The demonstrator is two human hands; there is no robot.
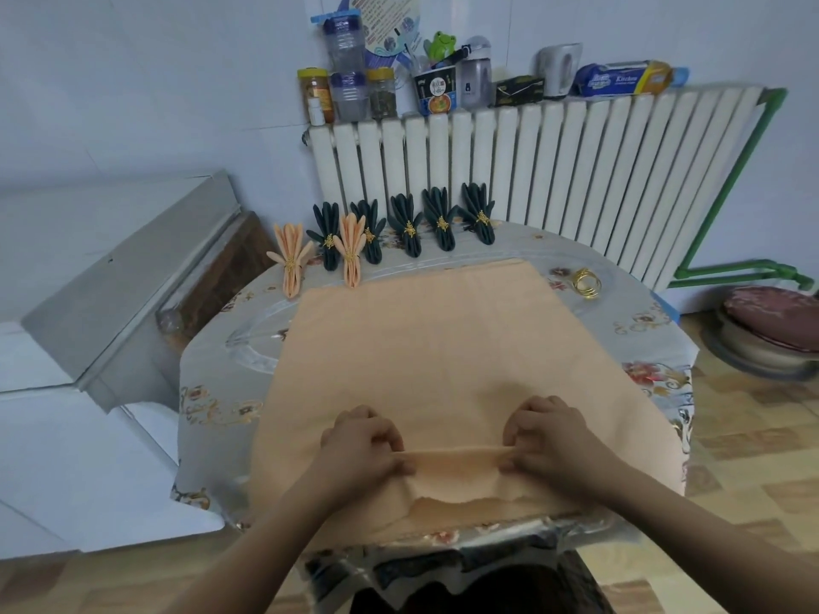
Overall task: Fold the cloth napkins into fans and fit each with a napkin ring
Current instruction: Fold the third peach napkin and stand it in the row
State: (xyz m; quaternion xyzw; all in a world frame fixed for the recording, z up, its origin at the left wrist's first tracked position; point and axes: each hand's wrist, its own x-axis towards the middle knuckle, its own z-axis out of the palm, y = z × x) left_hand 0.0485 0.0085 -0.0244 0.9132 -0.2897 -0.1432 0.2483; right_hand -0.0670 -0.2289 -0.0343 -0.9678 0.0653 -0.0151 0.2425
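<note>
A large peach cloth napkin (425, 343) lies spread flat over the middle of the round table (642, 321). Its near edge is gathered into pleats. My left hand (363, 440) pinches the left end of the top pleat. My right hand (549, 432) pinches the right end, so the fold runs taut between them. A gold napkin ring (586, 283) lies loose at the table's far right. Two peach fans (290, 259) with gold rings lie at the far left, and several dark green ringed fans (410, 223) stand in a row along the far edge.
A white radiator (554, 157) stands behind the table, its top crowded with jars, bottles and a cup (436, 90). A grey cabinet (128, 277) sits close on the left. On the floor at right is a cushioned stool (771, 330).
</note>
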